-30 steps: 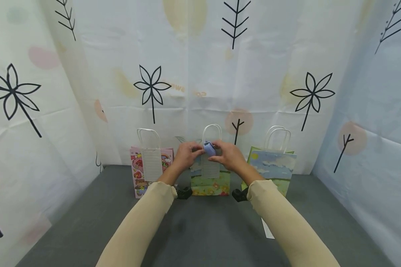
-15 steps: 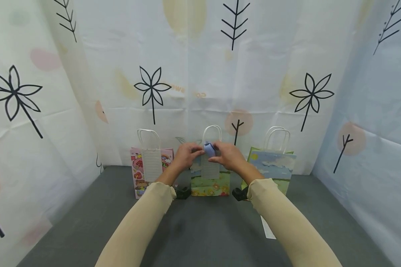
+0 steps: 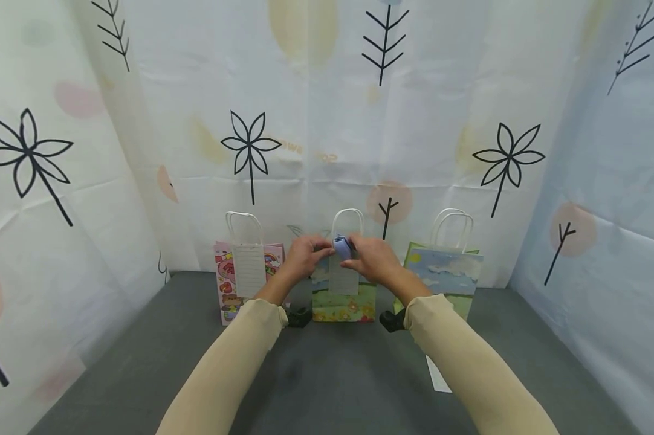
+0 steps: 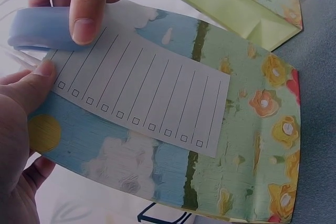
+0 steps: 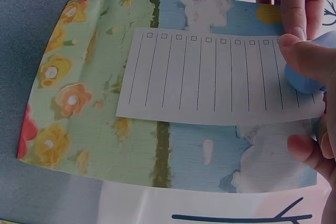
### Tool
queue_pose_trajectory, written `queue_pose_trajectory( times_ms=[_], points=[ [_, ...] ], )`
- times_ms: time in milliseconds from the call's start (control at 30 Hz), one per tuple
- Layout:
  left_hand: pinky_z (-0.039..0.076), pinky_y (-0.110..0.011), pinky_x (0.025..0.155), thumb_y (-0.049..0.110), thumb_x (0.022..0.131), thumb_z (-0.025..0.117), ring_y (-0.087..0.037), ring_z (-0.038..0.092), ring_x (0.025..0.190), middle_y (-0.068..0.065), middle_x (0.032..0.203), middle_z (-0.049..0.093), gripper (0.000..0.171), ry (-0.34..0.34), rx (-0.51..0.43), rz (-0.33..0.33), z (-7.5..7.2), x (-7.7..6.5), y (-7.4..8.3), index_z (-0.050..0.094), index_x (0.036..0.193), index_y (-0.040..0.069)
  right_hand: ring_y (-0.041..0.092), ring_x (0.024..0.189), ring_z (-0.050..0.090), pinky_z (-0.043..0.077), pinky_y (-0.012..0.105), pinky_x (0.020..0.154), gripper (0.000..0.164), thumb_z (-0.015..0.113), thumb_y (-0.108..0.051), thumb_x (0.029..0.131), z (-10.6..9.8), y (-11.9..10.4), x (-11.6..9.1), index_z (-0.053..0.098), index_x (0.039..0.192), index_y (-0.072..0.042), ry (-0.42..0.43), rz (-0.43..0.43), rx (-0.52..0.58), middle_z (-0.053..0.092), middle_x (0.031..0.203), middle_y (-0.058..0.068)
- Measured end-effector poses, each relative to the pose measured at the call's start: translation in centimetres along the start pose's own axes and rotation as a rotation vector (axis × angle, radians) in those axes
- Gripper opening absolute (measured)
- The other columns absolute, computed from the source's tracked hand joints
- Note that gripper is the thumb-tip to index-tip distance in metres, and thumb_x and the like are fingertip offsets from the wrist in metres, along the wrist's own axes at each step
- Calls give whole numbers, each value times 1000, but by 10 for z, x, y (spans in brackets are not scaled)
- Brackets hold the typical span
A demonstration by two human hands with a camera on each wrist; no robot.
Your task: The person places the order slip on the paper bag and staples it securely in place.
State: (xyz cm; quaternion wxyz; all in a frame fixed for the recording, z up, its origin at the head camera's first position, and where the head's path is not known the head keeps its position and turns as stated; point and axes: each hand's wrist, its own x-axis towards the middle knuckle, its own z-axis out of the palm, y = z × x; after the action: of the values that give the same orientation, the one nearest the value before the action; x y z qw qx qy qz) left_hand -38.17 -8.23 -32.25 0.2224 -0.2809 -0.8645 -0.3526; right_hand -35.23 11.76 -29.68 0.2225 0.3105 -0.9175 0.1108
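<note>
A paper gift bag [image 3: 343,309] with a painted sky and flower meadow stands in the middle of the table. Over its front lies a white lined note with checkboxes [image 4: 147,98]. My left hand [image 3: 304,257] pinches the note and the bag together at the top edge, thumb in front. In my right hand [image 3: 378,260] is a small blue stapler [image 3: 342,246], gripped between thumb and fingers. The stapler sits across the note's upper end at the bag's rim, as the left wrist view shows. Its far end is partly hidden by the fingers in the right wrist view.
To the left stands a pink cartoon gift bag [image 3: 226,290] with a similar lined note [image 3: 249,270] on its front. A second sky-and-meadow bag [image 3: 446,269] stands on the right. Near my right forearm a white paper strip [image 3: 437,374] lies on the grey table [image 3: 327,374].
The head view has tipped slightly, so everything sits a little lower in it. Both hands keep their hold on the bag, note and stapler in nearly the same place.
</note>
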Motion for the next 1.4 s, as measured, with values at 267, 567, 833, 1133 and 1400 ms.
queue_pose_trajectory(
  times_ms=[267, 567, 833, 1133, 1400],
  points=[
    [49, -39, 80, 15, 90, 71, -24, 65, 90, -8, 98, 72, 16, -3, -7, 7, -1, 0, 3, 76, 100, 4, 20, 66, 61, 48, 35, 59, 43, 78, -34, 84, 0, -1, -2, 58, 106, -2, 40, -30, -42, 65, 84, 8],
    [50, -39, 80, 13, 90, 71, -22, 64, 89, -7, 98, 72, 15, -5, -33, 10, 1, -1, 3, 76, 101, 4, 23, 66, 64, 51, 35, 58, 42, 79, -32, 83, 1, -4, -4, 59, 103, -1, 79, -53, -82, 66, 83, 10],
    [49, -38, 81, 14, 89, 71, -23, 65, 91, -7, 98, 72, 15, -5, -37, 23, -1, -2, 3, 76, 101, 4, 23, 72, 65, 51, 36, 62, 42, 77, -32, 85, -1, -2, -4, 61, 110, -2, 44, -37, -52, 68, 89, 10],
    [49, -38, 78, 14, 90, 71, -22, 64, 87, -7, 97, 71, 14, -1, -28, 19, 0, -3, 0, 76, 99, 5, 26, 84, 67, 53, 41, 70, 54, 78, -35, 83, 5, -2, -6, 60, 123, -4, 61, 0, -11, 69, 103, 10],
    [51, -39, 81, 15, 91, 69, -22, 66, 94, -6, 102, 72, 16, 0, -12, 20, 1, -4, 0, 76, 102, 6, 25, 86, 67, 53, 41, 71, 55, 79, -31, 83, 10, -2, -10, 58, 126, -4, 178, -45, 49, 67, 111, 12]
  ],
)
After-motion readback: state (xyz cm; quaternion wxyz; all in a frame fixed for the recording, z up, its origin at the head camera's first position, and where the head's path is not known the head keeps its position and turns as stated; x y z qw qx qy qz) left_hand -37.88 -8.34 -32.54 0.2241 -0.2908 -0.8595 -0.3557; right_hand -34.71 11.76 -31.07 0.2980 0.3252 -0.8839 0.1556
